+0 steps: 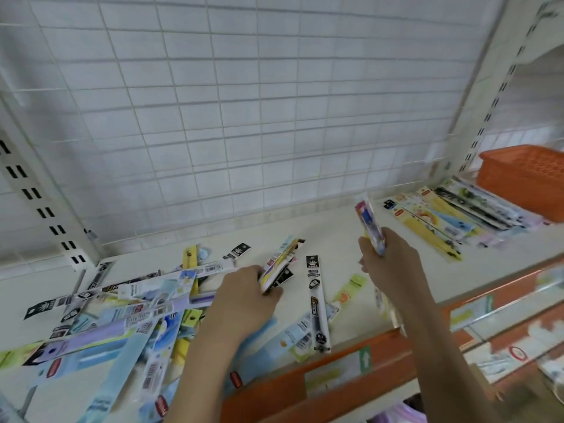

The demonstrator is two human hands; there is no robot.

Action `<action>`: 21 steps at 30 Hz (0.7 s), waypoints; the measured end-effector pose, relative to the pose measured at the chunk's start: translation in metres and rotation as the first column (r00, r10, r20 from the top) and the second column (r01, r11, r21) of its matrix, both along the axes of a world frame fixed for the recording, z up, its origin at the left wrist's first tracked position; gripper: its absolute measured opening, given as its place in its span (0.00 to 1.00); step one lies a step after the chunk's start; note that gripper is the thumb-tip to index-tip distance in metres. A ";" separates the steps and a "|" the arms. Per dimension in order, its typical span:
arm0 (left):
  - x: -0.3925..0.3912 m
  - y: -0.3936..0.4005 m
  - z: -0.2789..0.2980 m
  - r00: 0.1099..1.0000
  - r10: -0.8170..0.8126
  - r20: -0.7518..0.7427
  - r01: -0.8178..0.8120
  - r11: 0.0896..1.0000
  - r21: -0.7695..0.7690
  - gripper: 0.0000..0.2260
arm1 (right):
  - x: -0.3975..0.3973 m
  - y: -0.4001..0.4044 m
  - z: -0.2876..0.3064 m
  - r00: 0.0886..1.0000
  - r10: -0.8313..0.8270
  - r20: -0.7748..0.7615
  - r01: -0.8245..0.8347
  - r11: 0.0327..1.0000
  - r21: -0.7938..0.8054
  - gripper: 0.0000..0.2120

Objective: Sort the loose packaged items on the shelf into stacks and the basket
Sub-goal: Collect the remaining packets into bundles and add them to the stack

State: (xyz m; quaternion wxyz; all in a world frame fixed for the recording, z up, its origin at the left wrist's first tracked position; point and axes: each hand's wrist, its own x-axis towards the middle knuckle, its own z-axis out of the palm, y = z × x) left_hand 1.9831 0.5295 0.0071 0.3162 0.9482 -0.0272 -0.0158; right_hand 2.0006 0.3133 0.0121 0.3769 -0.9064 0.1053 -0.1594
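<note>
A loose heap of long flat packets (pixel 122 315) covers the left of the white shelf (pixel 335 227). My left hand (pixel 244 297) grips a small bundle of packets (pixel 282 262) above the shelf's middle. My right hand (pixel 386 264) holds one packet with a pink top (pixel 367 222) upright, to the right of the bundle. A black packet (pixel 317 303) and a yellow-green packet (pixel 349 290) lie flat between my arms. A neat stack of packets (pixel 451 216) lies at the right, beside the orange basket (pixel 525 178).
A white wire grid panel (pixel 244 102) backs the shelf. Slotted uprights stand at the left (pixel 36 193) and the right (pixel 494 102). An orange price rail (pixel 320 370) runs along the shelf's front edge, with lower shelves at the bottom right.
</note>
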 end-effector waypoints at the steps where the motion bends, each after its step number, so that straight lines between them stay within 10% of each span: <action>1: 0.000 -0.006 0.000 1.000 0.000 -0.007 0.000 1.000 -0.007 0.11 | 0.001 -0.002 0.000 1.000 0.012 0.020 -0.012 1.000 0.010 0.10; 13: 0.018 -0.087 -0.015 0.974 0.193 -0.116 -0.179 0.977 0.120 0.09 | 0.022 -0.046 0.002 0.965 0.246 -0.086 -0.256 0.958 -0.132 0.17; 21: 0.002 -0.072 0.019 0.929 0.370 0.013 -0.367 0.924 -0.107 0.11 | 0.029 -0.054 -0.003 0.836 0.509 -0.208 -0.539 0.833 -0.125 0.13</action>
